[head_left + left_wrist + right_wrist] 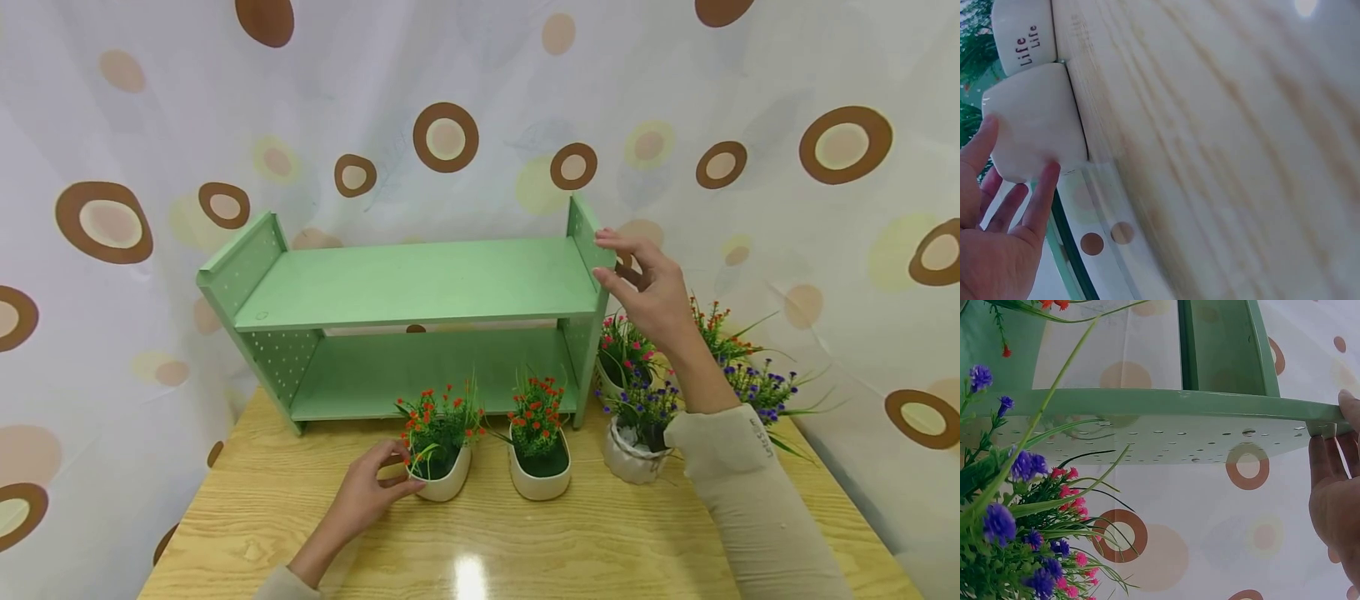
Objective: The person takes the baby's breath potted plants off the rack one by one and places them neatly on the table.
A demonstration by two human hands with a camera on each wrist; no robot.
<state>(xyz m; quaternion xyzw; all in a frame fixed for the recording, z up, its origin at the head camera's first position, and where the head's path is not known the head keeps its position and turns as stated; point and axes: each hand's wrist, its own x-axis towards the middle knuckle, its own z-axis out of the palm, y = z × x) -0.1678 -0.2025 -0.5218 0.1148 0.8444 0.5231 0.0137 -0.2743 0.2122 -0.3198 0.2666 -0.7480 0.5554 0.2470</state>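
A green two-tier shelf [420, 283] stands on the table. At its upper right corner my right hand [645, 287] pinches the side panel's edge. The right wrist view has the thumb on one side of the panel [1147, 403] and the fingers on the other. My left hand [371, 487] holds the left end of a white oval pot [442, 485] with red flowers, thumb at the front and fingers behind. In the left wrist view fingertips touch the white wall of this pot [1038, 122]. A similar red-flowered pot [540, 482] sits just right of it, nearest neither hand.
Under my right forearm stands a white pot [633, 458] with purple flowers. Behind it are a pink-flowered pot [622, 367] and more plants with purple [765, 392] and orange blooms. A patterned curtain [480, 83] hangs behind the wooden table [570, 550].
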